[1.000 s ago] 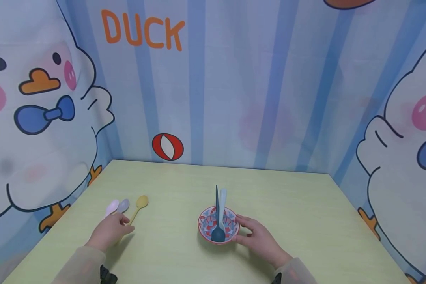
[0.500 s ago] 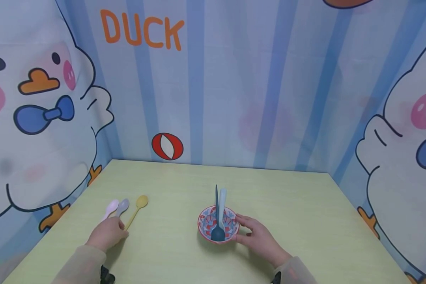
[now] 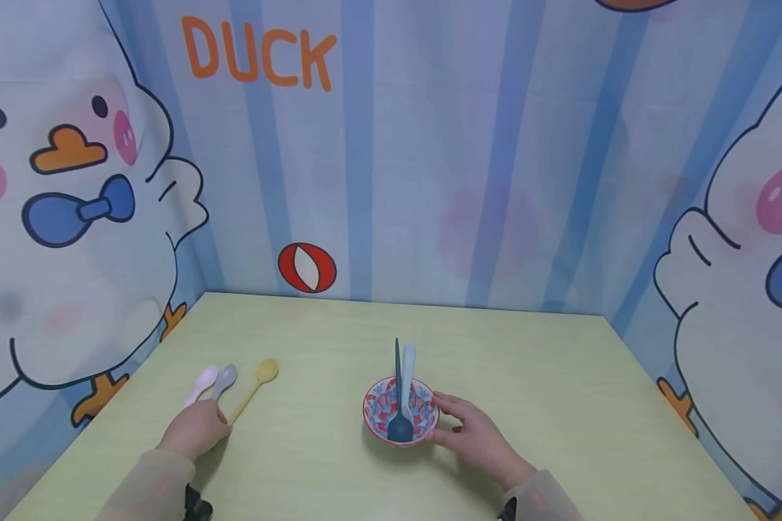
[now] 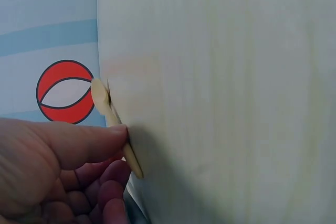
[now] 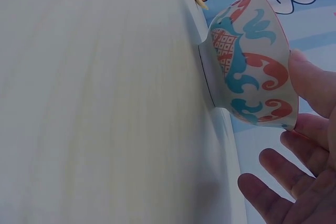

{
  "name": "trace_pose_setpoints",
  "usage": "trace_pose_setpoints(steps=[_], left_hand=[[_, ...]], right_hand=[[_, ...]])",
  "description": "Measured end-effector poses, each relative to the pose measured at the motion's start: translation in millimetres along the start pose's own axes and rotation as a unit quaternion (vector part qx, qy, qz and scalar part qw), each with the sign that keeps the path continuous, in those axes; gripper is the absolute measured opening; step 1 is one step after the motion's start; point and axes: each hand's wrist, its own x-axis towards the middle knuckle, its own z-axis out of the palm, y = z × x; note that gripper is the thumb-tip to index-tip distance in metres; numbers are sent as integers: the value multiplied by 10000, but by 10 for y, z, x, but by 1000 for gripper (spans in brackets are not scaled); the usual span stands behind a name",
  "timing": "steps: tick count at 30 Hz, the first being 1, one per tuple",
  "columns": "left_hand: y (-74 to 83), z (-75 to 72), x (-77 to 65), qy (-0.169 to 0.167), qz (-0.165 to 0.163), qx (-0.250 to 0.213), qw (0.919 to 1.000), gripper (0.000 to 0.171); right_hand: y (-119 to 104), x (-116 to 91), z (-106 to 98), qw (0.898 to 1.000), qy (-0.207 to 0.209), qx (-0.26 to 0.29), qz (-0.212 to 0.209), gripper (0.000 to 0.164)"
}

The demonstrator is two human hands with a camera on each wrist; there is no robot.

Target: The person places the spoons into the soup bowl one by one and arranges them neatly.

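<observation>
In the head view my left hand is at the left of the table, pinching the handle of a yellow spoon. The left wrist view shows thumb and fingertips gripping that spoon, its bowl end pointing away. My right hand holds a patterned bowl by its right side. Thumb and index finger touch the rim of the bowl in the right wrist view, the other fingers apart from it. Inside lean a dark teal spoon and a pale blue spoon, handles up.
A pink spoon and a lavender spoon lie just beyond my left hand, their handles partly hidden by it. The pale table ends at a striped curtain printed with ducks.
My left hand has closed its fingers on the yellow spoon's handle, and the spoon's bowl end has shifted slightly right. The right hand and patterned bowl have stayed in place.
</observation>
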Motion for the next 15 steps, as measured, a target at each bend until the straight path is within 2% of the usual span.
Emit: trace_pose_setpoints(steps=[7, 15], left_hand=[[-13, -3, -15, -11, -89, -181, 9998, 12], [-25, 7, 22, -19, -179, -182, 9997, 10]], right_hand=[[7, 0, 5, 10000, 14, 17, -7, 60], [11, 4, 11, 10000, 41, 50, 27, 61]])
